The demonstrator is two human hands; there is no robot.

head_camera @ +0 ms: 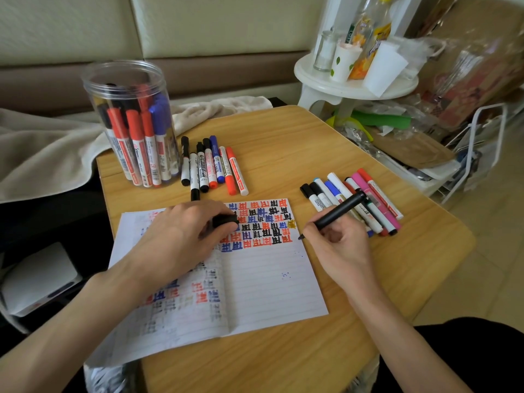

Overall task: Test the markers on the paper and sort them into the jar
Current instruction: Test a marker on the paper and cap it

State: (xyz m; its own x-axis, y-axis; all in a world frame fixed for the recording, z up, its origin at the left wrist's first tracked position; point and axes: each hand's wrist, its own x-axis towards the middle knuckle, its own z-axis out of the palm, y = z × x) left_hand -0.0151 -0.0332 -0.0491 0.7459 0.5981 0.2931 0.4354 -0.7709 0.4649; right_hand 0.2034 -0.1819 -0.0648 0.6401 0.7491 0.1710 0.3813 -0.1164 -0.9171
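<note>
A lined paper (263, 282) lies on the wooden table (312, 154), its top rows filled with red, blue and black test marks. My right hand (337, 248) grips an uncapped black marker (337, 214), tip at the paper's right edge. My left hand (184, 236) rests on the paper and holds a black cap (225, 220). A clear plastic jar (133, 123) at the back left holds several red, blue and black markers. One group of markers (212, 165) lies beside the jar. Another group (357, 202) lies at the right, behind my right hand.
A cream blanket (51, 154) lies left of the table against a sofa. A white round stool (354, 80) with cups and bottles stands at the back right. Clutter and a white rack (476, 154) fill the floor on the right.
</note>
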